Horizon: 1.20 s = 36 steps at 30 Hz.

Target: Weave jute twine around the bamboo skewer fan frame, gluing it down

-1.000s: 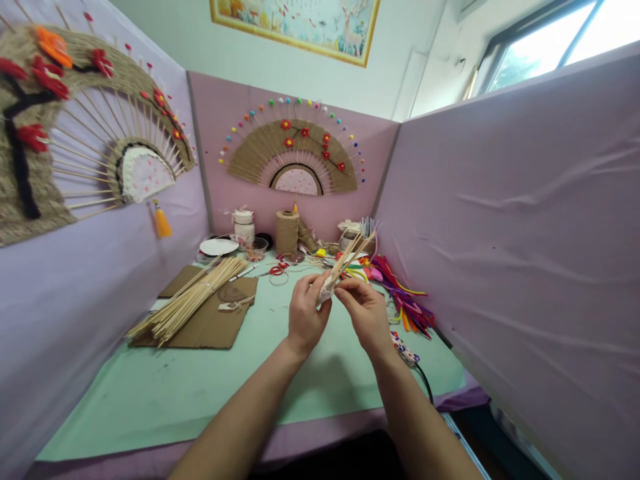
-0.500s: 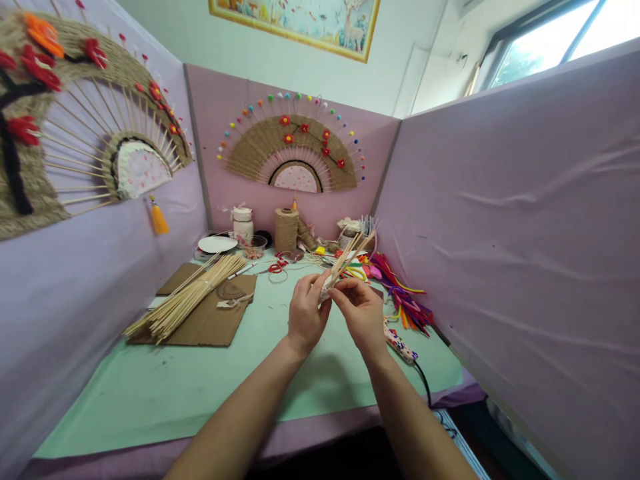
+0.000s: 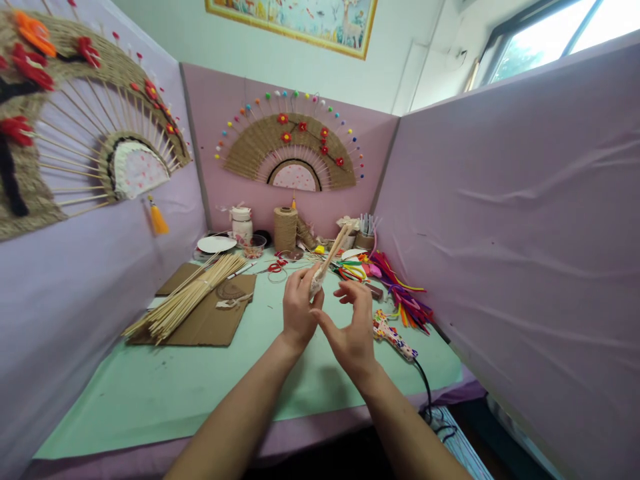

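Observation:
My left hand (image 3: 297, 308) is closed around a small bundle of wooden sticks (image 3: 330, 253) whose lower end is wrapped in white patterned cloth (image 3: 316, 283). The sticks point up and away to the right. My right hand (image 3: 352, 327) hovers just right of the bundle, fingers spread and curved, holding nothing. Both hands are above the green table mat (image 3: 200, 387).
A pile of bamboo sticks (image 3: 193, 297) lies on brown cardboard (image 3: 210, 323) at left. Red scissors (image 3: 277, 267), a twine spool (image 3: 285, 229), a white jar (image 3: 243, 223) and a plate (image 3: 217, 244) stand at the back. Coloured pipe cleaners (image 3: 405, 300) and a patterned glue gun (image 3: 393, 333) lie at right. Pink partitions with fans surround the table.
My right hand has let go of the bundle and drawn back toward me, fingers opening. The sticks in my left hand have closed together and tilted more upright.

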Motion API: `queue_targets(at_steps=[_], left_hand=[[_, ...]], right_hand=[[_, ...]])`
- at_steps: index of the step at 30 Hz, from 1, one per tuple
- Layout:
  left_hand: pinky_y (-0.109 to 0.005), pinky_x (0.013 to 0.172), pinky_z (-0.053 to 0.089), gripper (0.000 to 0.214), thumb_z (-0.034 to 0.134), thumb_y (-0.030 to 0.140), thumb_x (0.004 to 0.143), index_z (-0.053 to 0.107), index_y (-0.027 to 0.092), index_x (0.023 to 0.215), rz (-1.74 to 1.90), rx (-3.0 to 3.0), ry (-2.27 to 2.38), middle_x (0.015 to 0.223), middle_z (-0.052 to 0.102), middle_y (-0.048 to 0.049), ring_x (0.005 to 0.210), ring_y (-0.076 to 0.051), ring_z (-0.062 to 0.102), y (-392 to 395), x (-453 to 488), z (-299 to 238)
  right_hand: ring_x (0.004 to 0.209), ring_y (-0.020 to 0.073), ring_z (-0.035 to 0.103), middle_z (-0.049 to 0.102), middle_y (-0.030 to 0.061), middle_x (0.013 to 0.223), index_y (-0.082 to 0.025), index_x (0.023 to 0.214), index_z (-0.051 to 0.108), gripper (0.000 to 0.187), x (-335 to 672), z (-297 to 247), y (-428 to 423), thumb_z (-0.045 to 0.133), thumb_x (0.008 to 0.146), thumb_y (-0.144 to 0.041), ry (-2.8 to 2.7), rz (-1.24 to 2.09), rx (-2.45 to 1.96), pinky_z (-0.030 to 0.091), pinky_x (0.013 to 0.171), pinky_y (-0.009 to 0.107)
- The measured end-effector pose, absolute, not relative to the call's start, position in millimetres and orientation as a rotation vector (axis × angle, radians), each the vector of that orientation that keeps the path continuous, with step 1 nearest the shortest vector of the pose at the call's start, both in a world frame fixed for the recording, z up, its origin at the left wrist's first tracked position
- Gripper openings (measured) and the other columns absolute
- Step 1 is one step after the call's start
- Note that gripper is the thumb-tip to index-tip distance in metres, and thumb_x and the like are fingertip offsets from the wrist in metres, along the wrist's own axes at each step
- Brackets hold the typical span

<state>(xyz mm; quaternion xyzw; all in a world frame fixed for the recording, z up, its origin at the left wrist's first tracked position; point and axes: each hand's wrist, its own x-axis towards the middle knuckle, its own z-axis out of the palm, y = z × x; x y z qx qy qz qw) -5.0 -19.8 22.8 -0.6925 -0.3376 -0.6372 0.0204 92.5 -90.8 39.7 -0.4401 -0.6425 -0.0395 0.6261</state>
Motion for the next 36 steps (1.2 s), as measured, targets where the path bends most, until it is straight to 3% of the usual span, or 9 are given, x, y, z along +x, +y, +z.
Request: queue_targets(at_steps=[4,10,17,21,25,28,32,36], left_hand=[[-0.035,0.093,0.048,0.039,0.056,0.019,0.088,0.057,0.022,0.127,-2.027,-2.137,-1.084,0.110,0.061,-0.0077,0.104,-0.020,0.058,-22,-8,28],[-0.036,0.090,0.049,0.037,0.053,0.026,0.092,0.056,0.023,0.128,-2.040,-2.227,-1.016,0.109,0.060,-0.0078,0.102,-0.020,0.058,-25,-7,25],[-0.036,0.087,0.049,0.034,0.054,0.024,0.089,0.059,0.023,0.123,-2.109,-2.197,-1.055,0.106,0.061,-0.0082,0.095,-0.020,0.059,-22,-7,26],[-0.034,0.086,0.049,0.020,0.063,0.027,0.084,0.065,0.020,0.102,-2.417,-2.042,-1.173,0.100,0.063,-0.0069,0.091,-0.019,0.060,-22,-9,36],[-0.030,0.080,0.050,0.025,0.073,0.032,0.073,0.063,0.019,0.092,-3.134,-1.724,-1.309,0.089,0.066,-0.0031,0.083,-0.016,0.062,-11,-11,42],[-0.027,0.079,0.049,0.031,0.080,0.027,0.063,0.062,0.019,0.088,-3.711,-1.303,-1.109,0.087,0.068,-0.0003,0.080,-0.013,0.063,0,-16,45],[-0.025,0.076,0.049,0.032,0.079,0.014,0.060,0.060,0.019,0.085,-4.134,-0.881,-0.881,0.081,0.068,0.0023,0.073,-0.010,0.063,9,-25,47],[-0.027,0.075,0.050,0.029,0.071,0.005,0.065,0.060,0.020,0.087,-4.261,-0.545,-0.980,0.079,0.067,0.0020,0.071,-0.011,0.064,10,-25,44]], right_hand=[[0.114,0.0268,0.052,0.053,0.0122,0.120,-0.025,0.133,0.047,0.046,92,39,-93,0.058,0.088,-0.023,-1.645,-0.361,-0.933,0.046,0.097,0.046],[0.115,0.0274,0.048,0.053,0.0118,0.124,-0.026,0.144,0.037,0.058,88,41,-85,0.057,0.090,-0.026,-1.747,-0.521,-0.966,0.043,0.099,0.045],[0.113,0.0291,0.045,0.040,0.0098,0.123,-0.032,0.126,0.059,0.044,81,34,-100,0.067,0.082,-0.031,-1.688,-0.589,-0.841,0.043,0.095,0.048],[0.108,0.0262,0.048,0.041,0.0092,0.116,-0.029,0.119,0.061,0.037,84,24,-96,0.062,0.082,-0.022,-1.511,-0.467,-0.749,0.046,0.090,0.047],[0.081,0.0187,0.054,0.054,0.0042,0.085,-0.021,0.090,0.062,0.007,90,14,-77,0.057,0.086,-0.025,-1.416,-0.056,-0.858,0.048,0.074,0.036],[0.057,0.0130,0.047,0.053,-0.0005,0.060,-0.019,0.069,0.060,0.029,89,3,-62,0.055,0.088,-0.041,-1.541,0.659,-1.066,0.041,0.057,0.028],[0.067,0.0147,0.058,0.068,0.0046,0.078,-0.019,0.080,0.069,0.039,70,-13,-45,0.068,0.075,-0.058,-1.280,1.534,-0.994,0.043,0.057,0.025],[0.086,0.0161,0.064,0.072,0.0003,0.096,-0.028,0.091,0.069,0.038,45,-13,-23,0.081,0.063,-0.051,-0.729,1.652,-0.675,0.050,0.070,0.026]])
